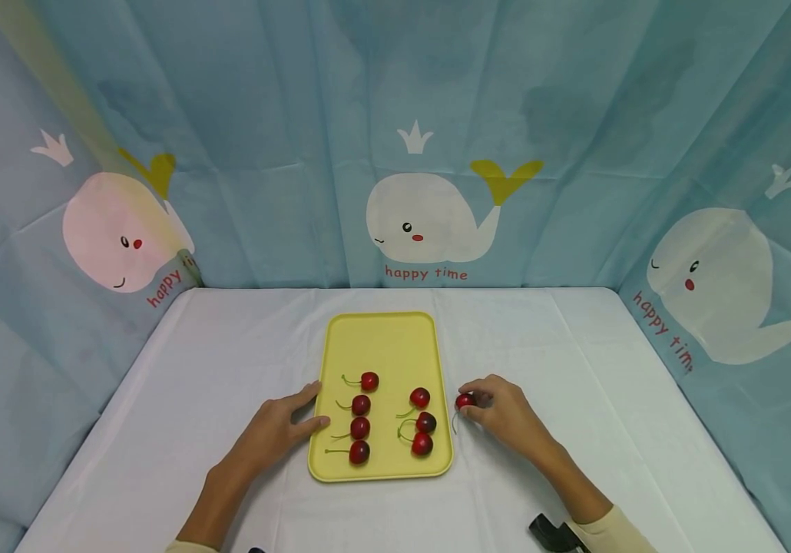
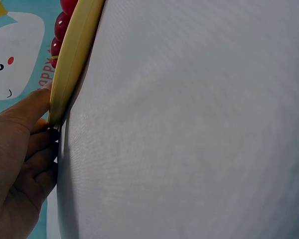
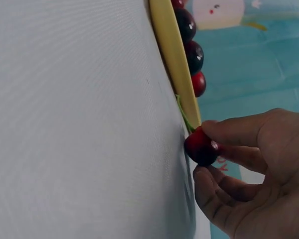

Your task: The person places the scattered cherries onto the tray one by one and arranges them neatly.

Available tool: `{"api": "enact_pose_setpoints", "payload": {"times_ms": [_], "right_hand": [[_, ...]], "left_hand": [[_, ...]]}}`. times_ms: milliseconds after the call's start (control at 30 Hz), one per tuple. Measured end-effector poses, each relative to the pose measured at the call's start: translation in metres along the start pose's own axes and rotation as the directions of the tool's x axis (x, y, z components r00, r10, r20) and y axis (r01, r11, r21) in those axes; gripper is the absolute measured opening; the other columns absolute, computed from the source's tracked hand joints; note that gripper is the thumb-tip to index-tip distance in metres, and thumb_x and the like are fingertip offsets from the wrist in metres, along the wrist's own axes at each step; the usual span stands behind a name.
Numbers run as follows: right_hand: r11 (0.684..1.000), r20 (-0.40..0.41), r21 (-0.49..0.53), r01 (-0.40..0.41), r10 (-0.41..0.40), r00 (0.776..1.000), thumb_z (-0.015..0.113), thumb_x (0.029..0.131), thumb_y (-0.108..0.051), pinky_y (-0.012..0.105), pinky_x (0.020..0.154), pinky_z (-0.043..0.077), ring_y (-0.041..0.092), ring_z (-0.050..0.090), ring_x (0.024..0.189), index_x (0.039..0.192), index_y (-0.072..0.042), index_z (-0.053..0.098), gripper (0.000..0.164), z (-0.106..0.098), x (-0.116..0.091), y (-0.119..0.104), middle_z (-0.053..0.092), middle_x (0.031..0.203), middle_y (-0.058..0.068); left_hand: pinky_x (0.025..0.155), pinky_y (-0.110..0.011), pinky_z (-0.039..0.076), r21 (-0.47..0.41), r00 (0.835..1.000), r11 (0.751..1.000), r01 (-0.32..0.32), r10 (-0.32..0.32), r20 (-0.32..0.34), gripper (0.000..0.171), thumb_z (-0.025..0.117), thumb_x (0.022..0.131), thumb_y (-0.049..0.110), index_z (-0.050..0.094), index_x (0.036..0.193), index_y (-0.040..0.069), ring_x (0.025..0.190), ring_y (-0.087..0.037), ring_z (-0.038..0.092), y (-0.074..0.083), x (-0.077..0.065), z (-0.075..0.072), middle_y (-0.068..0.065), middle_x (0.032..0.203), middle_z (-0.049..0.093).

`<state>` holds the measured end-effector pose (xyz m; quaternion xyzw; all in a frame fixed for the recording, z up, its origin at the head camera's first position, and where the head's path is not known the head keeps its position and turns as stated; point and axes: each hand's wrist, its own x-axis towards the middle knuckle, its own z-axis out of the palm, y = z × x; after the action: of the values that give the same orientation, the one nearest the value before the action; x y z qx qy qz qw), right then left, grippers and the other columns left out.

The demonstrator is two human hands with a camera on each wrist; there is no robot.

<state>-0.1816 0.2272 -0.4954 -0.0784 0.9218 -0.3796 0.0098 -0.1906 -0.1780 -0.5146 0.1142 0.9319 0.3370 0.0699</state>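
A yellow tray [image 1: 380, 338] lies on the white-covered table. My left hand [image 1: 281, 430] is at its left edge, thumb over the rim and forefinger against the side, holding it there. The left wrist view shows the thumb on the rim and other fingers bent low beside it. Just right of the tray, my right hand [image 1: 506, 411] pinches a red cherry [image 3: 201, 147] between thumb and fingers, its green stem pointing toward the tray. Several dark red cherries [image 1: 360, 428] form a column on the tray's left half. Three more cherries [image 1: 421, 444] stand on its right half.
A white cloth [image 1: 547, 338] covers the table. Blue curtains [image 1: 264, 153] with whale prints surround it at the back and both sides. A black object [image 1: 553, 534] sits by the right sleeve at the front.
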Motion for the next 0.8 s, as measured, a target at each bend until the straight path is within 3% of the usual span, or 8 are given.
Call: {"api": "enact_pose_setpoints", "payload": {"times_ms": [400,800], "right_hand": [[1.0,-0.02,-0.002,-0.027,0.027,0.999,0.087,0.088,-0.011,0.026,0.079,0.056,0.01,0.063,0.088,0.116,-0.015,0.079,0.029,-0.0031,-0.0019,0.0042,0.072,0.1,-0.006],[0.998,-0.078,0.053,-0.019,0.023,0.997,0.087,0.09,-0.013,0.023,0.07,0.055,0.012,0.064,0.087,0.113,-0.015,0.078,0.025,-0.0068,0.0035,0.0022,0.072,0.097,-0.003]], "left_hand": [[0.122,-0.055,0.04,-0.005,1.0,1.0,0.007,-0.007,0.006,0.079,0.079,0.096,0.044,0.048,0.159,0.008,0.152,-0.034,0.044,0.0018,-0.0005,-0.001,-0.013,0.159,0.05],[0.122,-0.055,0.039,-0.019,1.0,1.0,0.001,-0.001,0.011,0.079,0.079,0.096,0.045,0.048,0.159,0.008,0.152,-0.034,0.043,-0.0003,-0.0002,-0.0006,-0.012,0.16,0.05]]}}
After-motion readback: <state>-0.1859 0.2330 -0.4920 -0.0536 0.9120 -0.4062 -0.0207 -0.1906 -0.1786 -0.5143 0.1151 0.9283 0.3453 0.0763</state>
